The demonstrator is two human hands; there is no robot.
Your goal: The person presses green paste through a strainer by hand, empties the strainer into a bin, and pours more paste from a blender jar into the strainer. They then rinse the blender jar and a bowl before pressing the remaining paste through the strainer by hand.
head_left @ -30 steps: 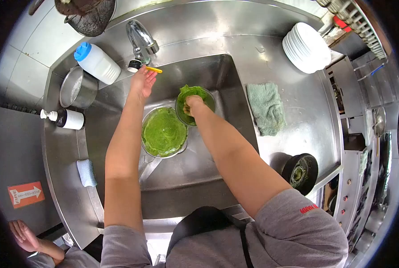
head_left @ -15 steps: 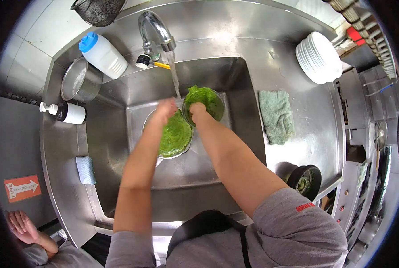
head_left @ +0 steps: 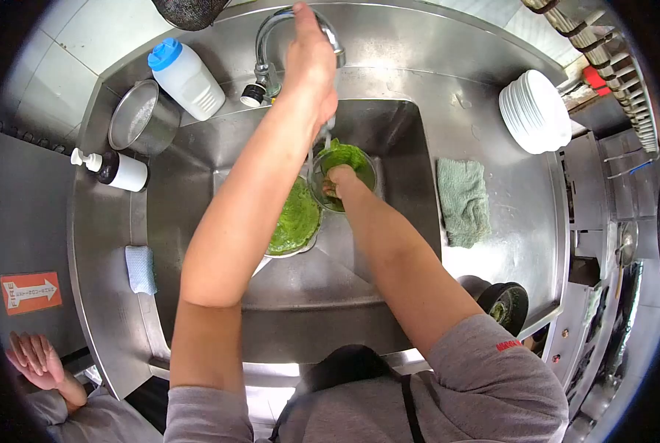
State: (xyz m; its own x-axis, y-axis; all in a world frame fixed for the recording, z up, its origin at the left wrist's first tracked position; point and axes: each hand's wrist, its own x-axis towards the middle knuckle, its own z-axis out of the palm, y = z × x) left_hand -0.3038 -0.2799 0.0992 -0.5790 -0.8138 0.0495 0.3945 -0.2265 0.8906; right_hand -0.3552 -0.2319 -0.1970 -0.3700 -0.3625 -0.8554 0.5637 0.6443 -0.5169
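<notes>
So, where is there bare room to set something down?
The right counter is bare between green cloth, plates and black vessel; the left ledge, between pump bottle and blue cloth. Back left, metal pot and large bottle crowd together.

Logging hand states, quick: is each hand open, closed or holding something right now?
Left hand: by the faucet; open or closed, cannot tell.
Right hand: inside the green-smeared bowl; grip cannot be told.

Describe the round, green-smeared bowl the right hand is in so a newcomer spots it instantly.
Look in the rectangular stainless-steel sink, below the curved chrome faucet. There, a round bowl smeared with bright green is right of a round, pale-rimmed vessel holding green mush. Only the bowl has the person's bare right hand inside.
</notes>
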